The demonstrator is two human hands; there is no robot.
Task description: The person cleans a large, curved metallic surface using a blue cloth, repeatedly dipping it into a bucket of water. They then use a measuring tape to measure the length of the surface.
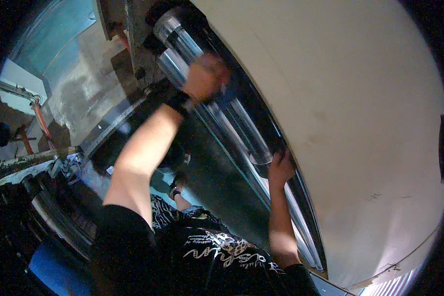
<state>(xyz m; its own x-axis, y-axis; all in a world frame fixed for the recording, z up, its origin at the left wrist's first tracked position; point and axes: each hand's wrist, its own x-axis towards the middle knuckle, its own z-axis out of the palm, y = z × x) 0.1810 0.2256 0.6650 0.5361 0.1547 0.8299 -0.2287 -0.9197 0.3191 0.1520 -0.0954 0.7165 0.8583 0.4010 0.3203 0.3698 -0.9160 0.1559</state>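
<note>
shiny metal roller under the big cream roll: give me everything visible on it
The shiny metal roller is a long, polished, silvery cylinder running diagonally from upper left to lower right, close beside the large cream roll. A second similar cylinder lies parallel to it. The left hand, blurred, is on its upper part; the right hand touches it lower down. Its far end meets a dark frame.

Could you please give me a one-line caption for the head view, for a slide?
Left hand and right hand on shiny metal rollers beside a large cream roll.

Glossy polished metal rollers (241, 123) beside a matt, smooth cream paper roll (360, 113)
</note>
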